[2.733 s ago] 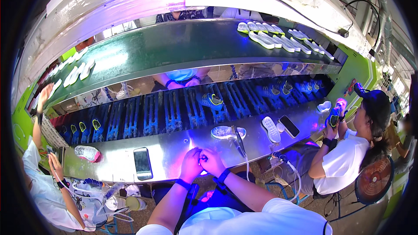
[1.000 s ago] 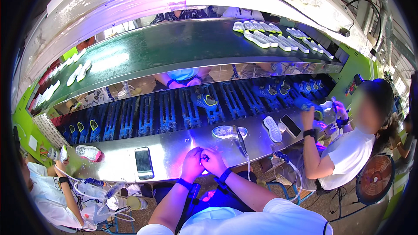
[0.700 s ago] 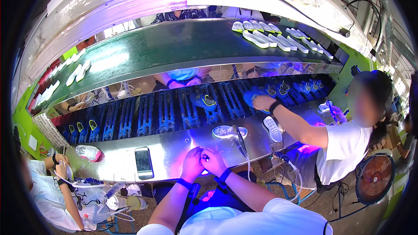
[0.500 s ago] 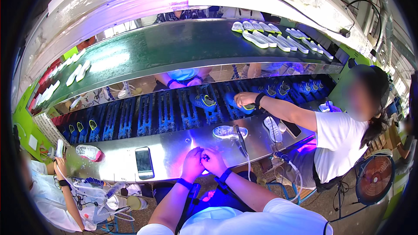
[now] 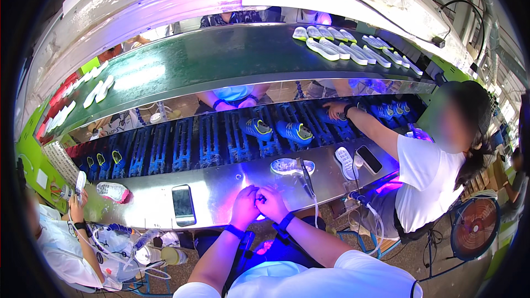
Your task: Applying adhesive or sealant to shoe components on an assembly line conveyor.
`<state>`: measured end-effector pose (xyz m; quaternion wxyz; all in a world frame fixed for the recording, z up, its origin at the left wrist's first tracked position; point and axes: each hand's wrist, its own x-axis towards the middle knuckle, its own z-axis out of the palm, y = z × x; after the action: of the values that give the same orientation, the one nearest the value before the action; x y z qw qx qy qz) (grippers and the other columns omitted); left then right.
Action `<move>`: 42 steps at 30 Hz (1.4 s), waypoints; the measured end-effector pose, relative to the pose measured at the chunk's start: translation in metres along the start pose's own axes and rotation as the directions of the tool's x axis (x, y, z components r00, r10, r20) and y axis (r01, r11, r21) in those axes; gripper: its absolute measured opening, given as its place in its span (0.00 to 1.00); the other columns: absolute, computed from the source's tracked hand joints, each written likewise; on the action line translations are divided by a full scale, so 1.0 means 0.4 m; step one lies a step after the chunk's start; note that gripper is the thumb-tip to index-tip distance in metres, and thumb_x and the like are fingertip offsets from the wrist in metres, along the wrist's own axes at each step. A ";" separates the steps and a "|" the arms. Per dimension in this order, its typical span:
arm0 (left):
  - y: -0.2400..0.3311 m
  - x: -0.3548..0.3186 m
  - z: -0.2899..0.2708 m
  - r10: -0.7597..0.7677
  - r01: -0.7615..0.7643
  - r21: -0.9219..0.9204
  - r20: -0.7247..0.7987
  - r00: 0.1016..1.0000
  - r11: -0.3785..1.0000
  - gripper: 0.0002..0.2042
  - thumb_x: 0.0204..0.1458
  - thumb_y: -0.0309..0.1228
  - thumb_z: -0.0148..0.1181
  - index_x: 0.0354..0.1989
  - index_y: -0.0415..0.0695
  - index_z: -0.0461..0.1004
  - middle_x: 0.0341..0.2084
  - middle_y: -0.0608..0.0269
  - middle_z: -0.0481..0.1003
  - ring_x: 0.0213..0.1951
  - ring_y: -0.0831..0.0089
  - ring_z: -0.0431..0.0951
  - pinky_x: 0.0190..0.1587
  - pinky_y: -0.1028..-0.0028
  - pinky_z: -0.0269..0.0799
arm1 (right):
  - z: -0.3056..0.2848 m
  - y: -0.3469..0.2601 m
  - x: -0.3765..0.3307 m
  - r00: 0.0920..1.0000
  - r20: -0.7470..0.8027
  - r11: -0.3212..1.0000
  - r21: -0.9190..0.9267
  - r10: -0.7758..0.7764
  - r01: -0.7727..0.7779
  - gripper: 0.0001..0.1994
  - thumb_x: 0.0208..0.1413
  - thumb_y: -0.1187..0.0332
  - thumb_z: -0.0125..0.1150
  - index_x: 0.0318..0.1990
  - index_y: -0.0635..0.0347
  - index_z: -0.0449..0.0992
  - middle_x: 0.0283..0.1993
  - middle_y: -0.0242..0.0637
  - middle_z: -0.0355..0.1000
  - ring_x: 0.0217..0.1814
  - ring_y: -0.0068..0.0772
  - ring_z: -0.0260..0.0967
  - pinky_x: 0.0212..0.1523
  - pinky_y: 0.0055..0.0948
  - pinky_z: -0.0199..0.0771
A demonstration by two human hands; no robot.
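Note:
My left hand [image 5: 245, 205] and my right hand [image 5: 270, 203] meet at the near edge of the metal ledge [image 5: 221, 179], under a purple glow. Both have curled fingers pressed together. A small dark bit shows between them, too small to name. Just beyond, a white shoe sole [image 5: 284, 166] lies flat. Across its right end leans a thin dark pen-like tool [image 5: 305, 175] on a pale tube. To the left of my hands rests a phone [image 5: 183, 205] with a dark screen.
Blue shoes [image 5: 256, 129] sit on the slatted conveyor [image 5: 210, 140]. Above it, a green belt [image 5: 221, 49] carries rows of white soles [image 5: 323, 51]. At right, a co-worker's hand [image 5: 334, 110] reaches over the conveyor, near another sole [image 5: 346, 163] and phone [image 5: 369, 159]. Another person sits at left.
The co-worker's hand has left one blue shoe, which now stands alone on the slats, and moved right to another. The left person's held sole has risen slightly. My hands have stayed put.

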<state>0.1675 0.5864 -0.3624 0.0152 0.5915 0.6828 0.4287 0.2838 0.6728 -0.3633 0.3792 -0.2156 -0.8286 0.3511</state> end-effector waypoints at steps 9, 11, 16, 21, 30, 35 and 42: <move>-0.006 -0.013 0.001 0.008 -0.008 0.014 0.010 1.000 1.000 0.19 0.47 0.31 0.66 0.48 0.38 0.78 0.48 0.50 0.79 0.57 0.49 0.77 0.60 0.55 0.73 | 0.007 0.008 -0.011 0.999 0.051 1.000 0.001 0.020 -0.020 0.08 0.44 0.75 0.67 0.32 0.61 0.74 0.35 0.42 0.71 0.39 0.46 0.73 0.38 0.41 0.75; -0.011 -0.008 0.007 -0.003 0.003 0.011 0.013 1.000 1.000 0.19 0.48 0.31 0.65 0.48 0.37 0.78 0.48 0.50 0.79 0.57 0.49 0.77 0.60 0.56 0.73 | 0.003 0.001 -0.010 0.997 0.052 0.999 0.006 0.053 -0.054 0.08 0.44 0.76 0.67 0.31 0.61 0.74 0.35 0.42 0.71 0.38 0.46 0.72 0.38 0.40 0.75; -0.035 -0.005 0.027 -0.026 0.025 0.013 0.031 0.999 1.000 0.21 0.49 0.34 0.68 0.51 0.39 0.79 0.53 0.44 0.78 0.57 0.47 0.77 0.60 0.56 0.73 | 0.004 0.012 -0.002 0.998 0.024 0.999 -0.004 0.052 -0.052 0.07 0.44 0.74 0.65 0.31 0.60 0.73 0.32 0.42 0.72 0.36 0.45 0.73 0.37 0.40 0.72; -0.038 0.001 0.031 -0.017 0.015 0.045 0.039 0.999 0.999 0.20 0.48 0.32 0.68 0.51 0.39 0.80 0.53 0.44 0.78 0.57 0.47 0.77 0.61 0.56 0.73 | 0.006 0.023 0.002 1.000 0.012 0.999 -0.036 0.017 -0.017 0.08 0.42 0.75 0.66 0.31 0.61 0.73 0.33 0.42 0.72 0.37 0.45 0.72 0.36 0.39 0.72; -0.037 0.009 0.037 -0.090 0.092 -0.048 0.029 0.995 0.995 0.15 0.49 0.28 0.64 0.46 0.39 0.82 0.50 0.47 0.80 0.57 0.50 0.78 0.59 0.57 0.75 | -0.015 0.001 0.011 0.986 -0.017 0.977 0.133 0.167 -0.164 0.06 0.51 0.73 0.67 0.36 0.59 0.77 0.36 0.40 0.75 0.39 0.44 0.76 0.39 0.38 0.76; -0.017 -0.009 0.032 -0.070 0.068 -0.037 -0.037 0.997 0.997 0.11 0.49 0.26 0.63 0.42 0.38 0.81 0.45 0.51 0.81 0.53 0.53 0.80 0.57 0.58 0.76 | -0.149 -0.019 0.029 0.990 -0.118 0.962 -0.271 -0.075 0.041 0.09 0.50 0.68 0.71 0.37 0.58 0.80 0.38 0.41 0.77 0.46 0.49 0.72 0.47 0.43 0.74; -0.032 0.017 0.030 -0.030 0.028 -0.043 -0.051 0.998 0.999 0.10 0.49 0.26 0.64 0.39 0.39 0.82 0.43 0.53 0.82 0.51 0.56 0.81 0.55 0.61 0.78 | -0.404 0.121 -0.018 0.927 -0.309 0.824 -0.454 0.211 -0.339 0.22 0.48 0.68 0.73 0.52 0.60 0.76 0.46 0.46 0.77 0.51 0.50 0.73 0.54 0.44 0.73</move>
<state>0.1616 0.5997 -0.3744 0.0160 0.5697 0.6823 0.4578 0.4186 0.7679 -0.3277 0.3544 -0.4660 -0.7974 0.1464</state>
